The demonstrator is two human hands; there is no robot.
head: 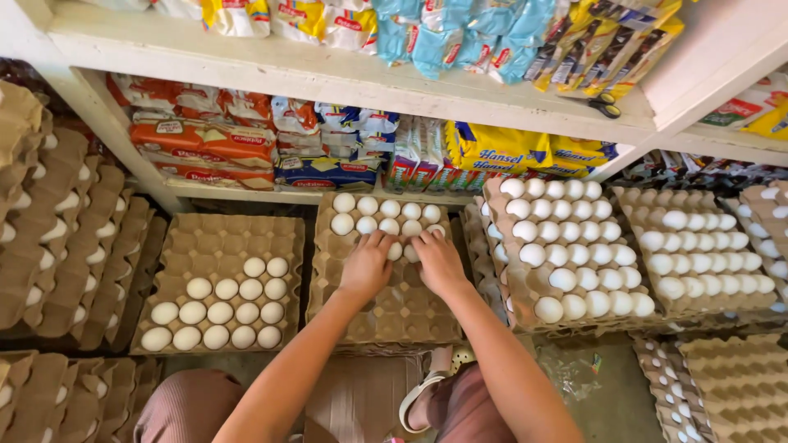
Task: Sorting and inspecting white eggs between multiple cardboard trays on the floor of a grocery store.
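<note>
White wooden shelves [345, 78] span the far side of the scene, stacked with coloured snack packets [205, 143] on two levels, and a pair of scissors [606, 105] lies on the upper board to the right. Below them, cardboard egg trays cover the floor. Tall stacks of trays [57, 230] lean along the left edge. Right of centre, a stack [566, 254] is topped by a tray nearly full of white eggs, and further right another tray [698, 250] is filled through its middle rows. To the left of centre, a tray [217, 283] holds eggs only in its near right part.

The centre tray [386, 308] sits between those two, its far rows filled with white eggs [377, 215] and its near rows bare. Both arms reach out over it from the near edge. The left hand [367, 264] and the right hand [437, 261] lie palm down, side by side and almost touching, at the boundary between the filled and bare rows. Their fingertips rest on eggs [404, 250] in that row; whether the fingers are closed around any egg cannot be told, since the hands cover what lies beneath. A sandalled foot [427, 385] shows near the tray's near edge.
</note>
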